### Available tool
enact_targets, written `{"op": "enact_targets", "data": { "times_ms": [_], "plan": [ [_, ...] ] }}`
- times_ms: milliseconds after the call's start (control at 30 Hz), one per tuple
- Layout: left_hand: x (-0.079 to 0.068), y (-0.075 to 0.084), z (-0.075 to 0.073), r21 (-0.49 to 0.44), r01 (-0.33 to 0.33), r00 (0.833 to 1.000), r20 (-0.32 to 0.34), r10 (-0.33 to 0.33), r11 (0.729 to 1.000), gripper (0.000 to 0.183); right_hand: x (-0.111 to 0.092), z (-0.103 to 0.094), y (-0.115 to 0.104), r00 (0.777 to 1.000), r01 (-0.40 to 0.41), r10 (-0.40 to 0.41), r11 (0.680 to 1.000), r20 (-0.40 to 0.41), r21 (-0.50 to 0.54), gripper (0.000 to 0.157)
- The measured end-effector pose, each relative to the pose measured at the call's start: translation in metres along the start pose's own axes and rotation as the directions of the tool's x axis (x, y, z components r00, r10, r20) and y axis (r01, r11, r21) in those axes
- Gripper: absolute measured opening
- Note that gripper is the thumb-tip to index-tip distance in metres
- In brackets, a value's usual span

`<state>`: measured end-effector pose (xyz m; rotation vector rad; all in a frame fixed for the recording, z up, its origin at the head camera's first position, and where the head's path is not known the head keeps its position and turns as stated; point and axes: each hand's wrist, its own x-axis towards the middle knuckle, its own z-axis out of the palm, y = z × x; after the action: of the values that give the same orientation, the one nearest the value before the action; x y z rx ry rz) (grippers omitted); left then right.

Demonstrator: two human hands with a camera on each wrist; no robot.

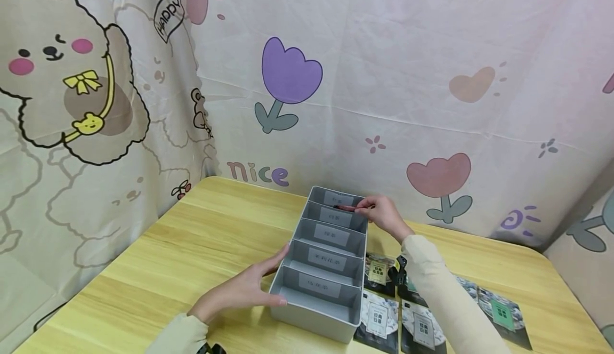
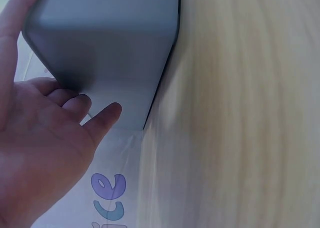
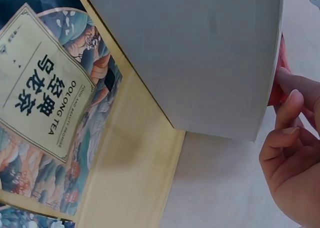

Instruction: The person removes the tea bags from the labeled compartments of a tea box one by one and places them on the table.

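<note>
A long grey divided box (image 1: 316,316) stands on the table, split into several compartments with labelled dividers. Beside its near left corner is my left hand (image 1: 244,288), thumb at the near rim and fingers along the left side. In the left wrist view those loosely bent fingers (image 2: 105,120) rest against or close to the grey wall. My right hand (image 1: 382,214) reaches over the far right rim and pinches a thin red packet (image 1: 346,208) at the farthest compartments. Only a red edge of the packet shows past the box in the right wrist view, so its face is hidden.
To the box's right lie several flat tea packs: an oolong tea pack (image 3: 45,88) with a cream label, a white-label pack (image 1: 377,318), another pale-label pack (image 1: 423,330) and a green-label pack (image 1: 503,314). My right forearm covers some. A printed curtain (image 1: 345,130) hangs behind the table.
</note>
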<state>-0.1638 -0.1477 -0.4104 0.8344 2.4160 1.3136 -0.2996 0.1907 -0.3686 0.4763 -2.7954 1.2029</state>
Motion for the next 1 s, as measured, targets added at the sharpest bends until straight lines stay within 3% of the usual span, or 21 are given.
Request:
{"op": "enact_targets", "data": {
  "times_ms": [600,1000],
  "plan": [
    [0.001,0.0,0.0,0.004,-0.006,1.0,0.005,0.006,1.0,0.104,-0.004,-0.01,-0.009,0.996,0.081,-0.078,0.994,-0.044,0.07,0.014],
    [0.0,0.0,0.0,0.005,-0.002,1.0,0.003,0.002,1.0,0.105,-0.004,-0.019,-0.032,0.997,0.051,-0.041,0.988,-0.072,0.145,0.016]
  ]
}}
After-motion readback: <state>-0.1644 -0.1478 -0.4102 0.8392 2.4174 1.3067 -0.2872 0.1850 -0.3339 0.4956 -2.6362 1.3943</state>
